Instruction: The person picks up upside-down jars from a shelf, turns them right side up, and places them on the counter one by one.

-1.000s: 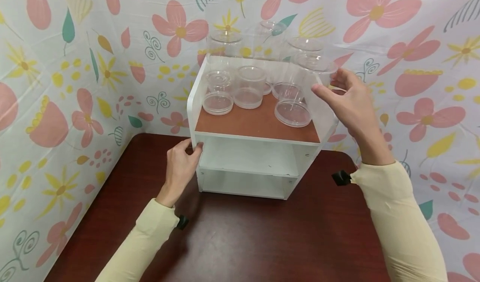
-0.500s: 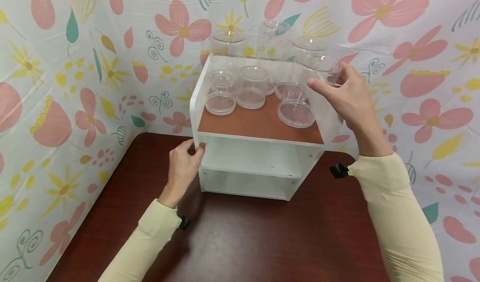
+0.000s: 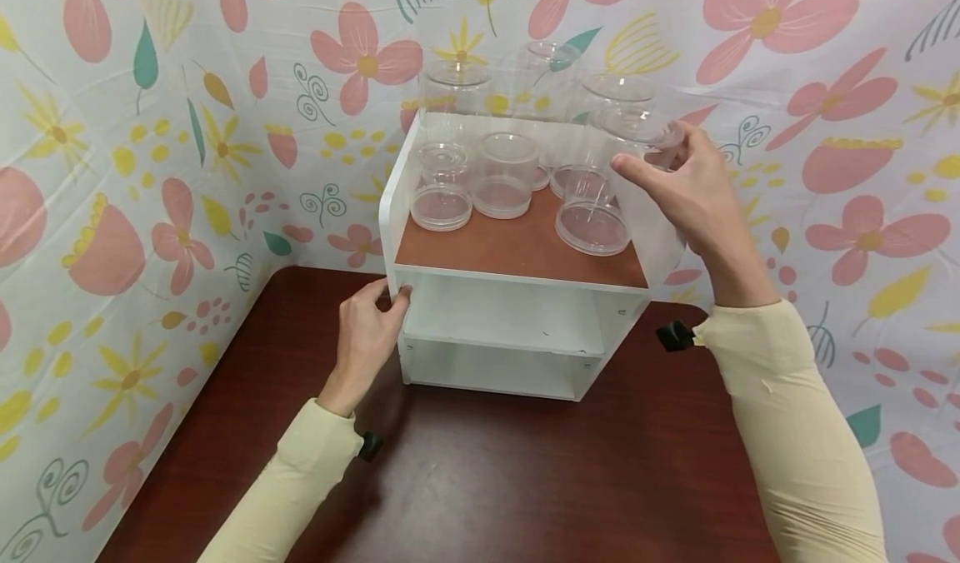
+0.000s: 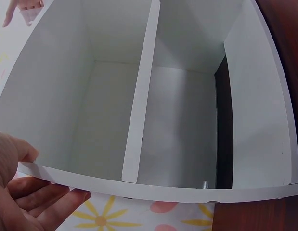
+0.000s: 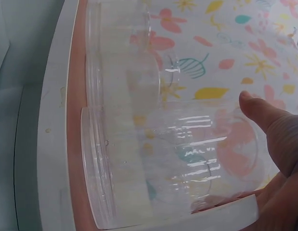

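Note:
A small white shelf unit (image 3: 517, 274) with a brown top board stands on the table. My left hand (image 3: 363, 342) grips its left side panel (image 3: 393, 217); in the left wrist view the thumb lies inside the panel (image 4: 163, 192) and the fingers outside. Around the upper end of a tall clear plastic jar (image 3: 592, 231), at the right front of the top board, is my right hand (image 3: 696, 190). Its thumb (image 5: 257, 106) lies along one side of the jar, the fingers on the other, near the right side panel. The jar stands upright, its wide rim on the board.
More clear jars stand on the top board: a short one (image 3: 442, 209) and another (image 3: 502, 199) at left, several taller ones behind. Below are two white compartments (image 3: 502, 313). Dark red table (image 3: 480, 480) surrounds the unit; flowered cloth (image 3: 187, 238) hangs behind and left.
The head view has shifted slightly. My right thumb sits a little further left over the jar's upper end; the left hand keeps its place on the panel.

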Tool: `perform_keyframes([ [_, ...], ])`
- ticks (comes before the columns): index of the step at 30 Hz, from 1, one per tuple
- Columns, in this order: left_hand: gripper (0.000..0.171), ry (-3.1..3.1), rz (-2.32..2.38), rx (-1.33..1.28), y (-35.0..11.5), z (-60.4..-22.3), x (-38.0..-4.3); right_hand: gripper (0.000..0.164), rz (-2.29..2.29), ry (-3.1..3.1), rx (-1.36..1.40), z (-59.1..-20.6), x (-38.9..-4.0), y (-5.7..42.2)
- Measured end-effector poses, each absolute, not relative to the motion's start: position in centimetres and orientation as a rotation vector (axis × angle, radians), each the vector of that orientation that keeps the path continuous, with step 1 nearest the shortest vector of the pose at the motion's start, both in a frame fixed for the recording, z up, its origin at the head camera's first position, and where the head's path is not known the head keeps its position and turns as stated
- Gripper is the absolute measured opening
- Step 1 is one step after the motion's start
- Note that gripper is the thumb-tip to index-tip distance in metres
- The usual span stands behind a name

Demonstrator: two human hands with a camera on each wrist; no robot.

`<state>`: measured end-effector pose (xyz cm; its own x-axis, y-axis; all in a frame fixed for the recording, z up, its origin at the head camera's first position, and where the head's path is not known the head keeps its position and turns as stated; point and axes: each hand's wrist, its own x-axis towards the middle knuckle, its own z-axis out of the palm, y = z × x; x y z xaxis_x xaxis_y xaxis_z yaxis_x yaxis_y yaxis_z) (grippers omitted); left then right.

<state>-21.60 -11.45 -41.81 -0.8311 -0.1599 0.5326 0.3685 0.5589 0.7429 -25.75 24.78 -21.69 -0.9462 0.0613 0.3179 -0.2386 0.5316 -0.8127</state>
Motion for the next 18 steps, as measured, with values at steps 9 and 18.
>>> perform_keyframes([
  [9, 0.023, -2.249, -1.247, -0.169, -11.4, -41.8, -21.5, 0.095, 1.346, -2.507, 0.047, -21.6, -25.3, 24.9],
  [18, 0.022, -2.243, -1.241, -0.178, -11.5, -41.9, -21.6, 0.082, 1.435, -2.371, 0.092, -21.5, -24.2, 24.6],
])
